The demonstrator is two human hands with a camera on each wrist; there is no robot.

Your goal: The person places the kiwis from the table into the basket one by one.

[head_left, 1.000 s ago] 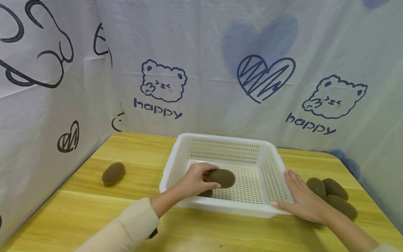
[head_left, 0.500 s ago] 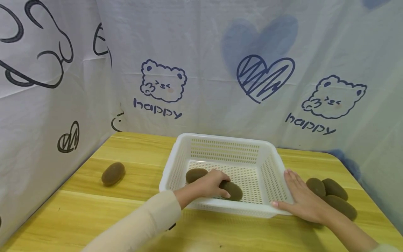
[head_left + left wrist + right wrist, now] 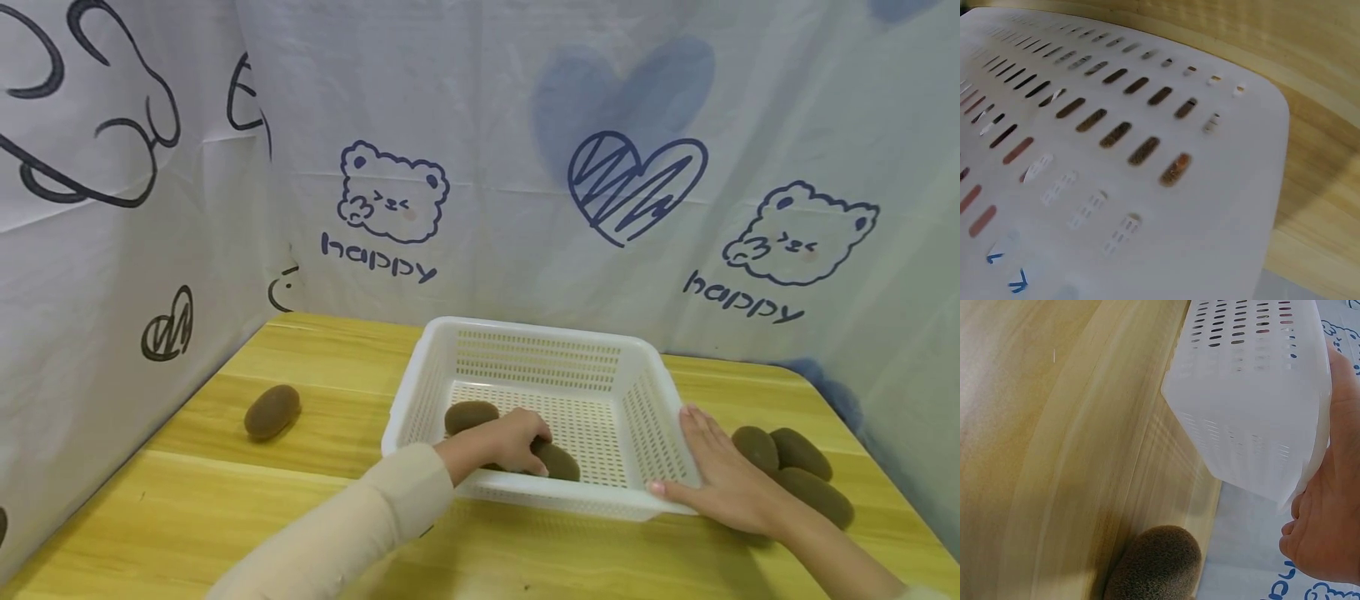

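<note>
White fabric backdrop (image 3: 510, 83) w/ blue doodles behind; yellow wood-grain table (image 3: 150, 517) in front of it. White slotted plastic basket (image 3: 585, 497) sits mid-table. Step, prob.: setting front kiwi (image 3: 561, 463) down in basket; load looks partial, since others lie outside. Next move likely calls for L hand (image 3: 512, 440) to ease off w/o rolling the fruit, then lift clear of rim. Hands well apart. R hand (image 3: 723, 483): fingers mostly straight along right rim, thumb on near corner, no fruit in it; steadying basket, I'd guess. L hand: inside basket, fingers & thumb curled round front kiwi, low by front wall; can't tell if its full wt. is on the floor. Rear kiwi (image 3: 471, 415) also in basket, toward left wall. Lone kiwi (image 3: 272, 412) on table, left of basket; kiwi cluster (image 3: 817, 497), min. 3 pcs, right of basket, just beside R hand.
</note>
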